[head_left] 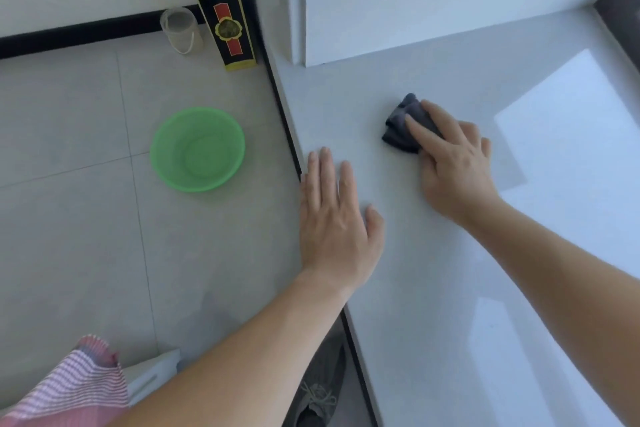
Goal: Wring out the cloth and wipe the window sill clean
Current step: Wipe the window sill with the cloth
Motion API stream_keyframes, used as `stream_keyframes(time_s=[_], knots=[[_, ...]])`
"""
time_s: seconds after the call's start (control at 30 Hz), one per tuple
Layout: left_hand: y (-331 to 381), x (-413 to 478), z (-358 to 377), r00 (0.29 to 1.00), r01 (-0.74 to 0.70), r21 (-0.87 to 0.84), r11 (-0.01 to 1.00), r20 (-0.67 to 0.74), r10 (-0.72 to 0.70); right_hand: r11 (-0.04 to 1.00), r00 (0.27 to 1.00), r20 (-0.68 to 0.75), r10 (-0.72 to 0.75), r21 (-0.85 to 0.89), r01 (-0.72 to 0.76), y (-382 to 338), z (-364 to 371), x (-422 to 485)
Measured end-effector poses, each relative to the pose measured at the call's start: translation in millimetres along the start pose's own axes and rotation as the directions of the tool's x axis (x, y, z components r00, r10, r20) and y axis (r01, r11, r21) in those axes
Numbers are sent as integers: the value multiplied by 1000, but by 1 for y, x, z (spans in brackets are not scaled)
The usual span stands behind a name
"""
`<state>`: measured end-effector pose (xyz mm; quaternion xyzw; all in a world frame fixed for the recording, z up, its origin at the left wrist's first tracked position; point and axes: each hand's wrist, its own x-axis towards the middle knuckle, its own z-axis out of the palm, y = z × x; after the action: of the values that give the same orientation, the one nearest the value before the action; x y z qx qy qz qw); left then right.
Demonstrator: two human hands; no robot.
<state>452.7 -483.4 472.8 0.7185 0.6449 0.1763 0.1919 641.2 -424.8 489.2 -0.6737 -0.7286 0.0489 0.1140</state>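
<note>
A dark grey cloth, bunched up, lies on the pale window sill. My right hand presses down on it, fingers spread over its near half, so part of the cloth is hidden. My left hand rests flat on the sill near its left edge, fingers together and holding nothing.
A green plastic basin stands on the tiled floor left of the sill. Farther back are a clear cup and a black, red and yellow box by the wall. A white wall corner juts onto the sill. A grey shoe shows below.
</note>
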Motion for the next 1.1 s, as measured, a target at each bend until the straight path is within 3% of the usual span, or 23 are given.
stream_keyframes(time_s=[0.1, 0.13, 0.27, 0.33, 0.5, 0.53, 0.6, 0.7, 0.77, 0.87, 0.9, 0.93, 0.97, 1.03, 1.1], knots=[[-2, -3, -3, 999, 21, -8, 1000, 33, -21, 950, 949, -50, 313, 42, -311, -14, 2, 8], [-3, -8, -4, 999, 31, -22, 999, 37, -30, 944, 943, -48, 329, 47, -327, -29, 5, 4], [-6, -22, -7, 996, 45, -75, 996, 78, -39, 999, 998, 48, -47, 17, 47, -54, 9, -25], [-8, -22, -9, 994, 41, -86, 995, 107, -32, 993, 989, 89, -122, 18, 120, -34, 2, -24], [-14, -25, -13, 992, 17, -88, 996, 122, -6, 968, 969, -34, 244, 71, -241, -20, -2, -4], [-12, -25, -13, 993, 28, -101, 994, 116, -16, 968, 970, -33, 241, 83, -238, -30, 2, -4], [-6, -23, -13, 994, 65, -137, 988, 97, -52, 996, 999, -23, 49, 74, -47, -44, 9, -10], [2, -20, -13, 992, 114, -213, 970, 74, -100, 975, 975, 32, -220, 22, 219, -29, 9, 1], [6, -21, -10, 991, 123, -214, 969, 71, -110, 991, 991, 10, -134, 3, 134, -12, 7, 29], [9, -23, -2, 992, 129, -169, 977, 23, -127, 979, 980, -32, 195, 72, -193, -22, 12, 70], [9, -23, 0, 991, 129, -151, 980, -2, -131, 982, 983, -32, 180, 69, -178, -37, 16, 76], [10, -22, 2, 991, 128, -131, 983, -22, -132, 995, 997, -25, 71, 65, -69, -54, 20, 77], [10, -22, 3, 991, 127, -108, 986, -36, -132, 992, 995, -3, -104, 75, 104, -69, 24, 76], [9, -21, 5, 990, 127, -71, 989, -46, -130, 914, 914, 68, -399, 106, 391, -79, 29, 72], [10, -22, 6, 990, 131, -62, 989, -41, -134, 888, 882, 106, -460, 77, 454, -66, 26, 81]])
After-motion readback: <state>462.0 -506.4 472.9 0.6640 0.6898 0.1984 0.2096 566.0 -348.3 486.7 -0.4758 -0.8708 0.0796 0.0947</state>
